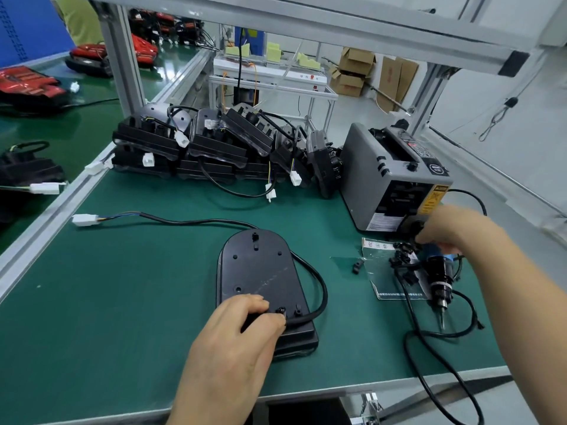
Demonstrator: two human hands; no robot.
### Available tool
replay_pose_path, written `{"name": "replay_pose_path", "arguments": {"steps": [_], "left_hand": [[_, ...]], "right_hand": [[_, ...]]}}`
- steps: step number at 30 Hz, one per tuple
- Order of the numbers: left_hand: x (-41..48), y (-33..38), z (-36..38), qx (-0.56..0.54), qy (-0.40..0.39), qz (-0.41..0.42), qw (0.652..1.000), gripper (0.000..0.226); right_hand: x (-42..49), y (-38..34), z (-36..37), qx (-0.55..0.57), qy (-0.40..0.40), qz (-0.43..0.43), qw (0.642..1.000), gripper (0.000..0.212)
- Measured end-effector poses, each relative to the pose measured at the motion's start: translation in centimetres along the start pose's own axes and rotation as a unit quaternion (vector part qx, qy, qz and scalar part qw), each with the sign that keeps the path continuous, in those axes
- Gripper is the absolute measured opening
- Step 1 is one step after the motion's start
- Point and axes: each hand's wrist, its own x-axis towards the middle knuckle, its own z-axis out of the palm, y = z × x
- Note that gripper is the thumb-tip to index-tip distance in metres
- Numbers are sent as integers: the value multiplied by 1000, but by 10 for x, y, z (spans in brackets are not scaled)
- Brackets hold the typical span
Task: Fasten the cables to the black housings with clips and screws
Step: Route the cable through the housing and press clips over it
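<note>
Nearest is the left hand (239, 332), lying on the near end of the housing (260, 271). Its fingers (251, 305) are curled over the cable (319, 289) and hold it down against the housing, just beside a small black clip (280, 311) and a peg on that same end. The housing lies flat on the green desk (122, 286), rounded end away from the person. The cable leaves its near right corner, loops out to the right of the housing, passes behind its far end and runs off to the left, ending in a white connector (85, 219) near the desk's rail.

To the right of the housing the right hand (454, 231) reaches down to a heap of black clips (403, 259) on a clear bag (383, 289). Its fingers (429, 239) are bent toward the heap, but the hand is blurred and I cannot tell whether they grip anything. One loose clip (356, 266) lies between the housing and the heap. A screwdriver (440, 277) lies just right of the heap, tip toward the person.

Beyond the housing more housings (214, 142) are stacked with their cables, and a grey tape dispenser (386, 179) stands to its far right.
</note>
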Motion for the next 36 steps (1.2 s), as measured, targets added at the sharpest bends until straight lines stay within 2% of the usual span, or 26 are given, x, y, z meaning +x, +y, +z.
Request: {"name": "replay_pose_path", "arguments": {"steps": [5,8,16,22,24,25,28,32,34,36], "left_hand": [[1,0,-1,-1,-2,1,1000,8],[1,1,-2,4,-8,-2,1000,17],[3,3,-5,16,-16,1,1000,21],[4,5,-6,20,-18,-3,1000,22],[4,5,-6,22,-17,-5,1000,18],[4,5,-6,23,-15,-6,1000,13],[3,5,-5,23,-16,-15,999,5],[3,5,-5,23,-25,-14,999,11],[3,4,-5,21,-29,-17,999,17],[3,5,-5,16,-37,-20,999,22]], "right_hand": [[20,10,-2,49,-31,55,997,38],[28,11,-1,81,-55,76,992,47],[39,29,20,213,-96,94,968,50],[25,55,14,376,-76,103,918,49],[15,66,9,463,-47,108,879,53],[9,70,6,519,-31,108,847,53],[-9,72,0,685,-3,64,726,51],[-34,52,-8,802,12,-31,596,69],[-47,32,-15,845,7,-66,530,59],[-56,7,-21,864,8,-89,495,49]]}}
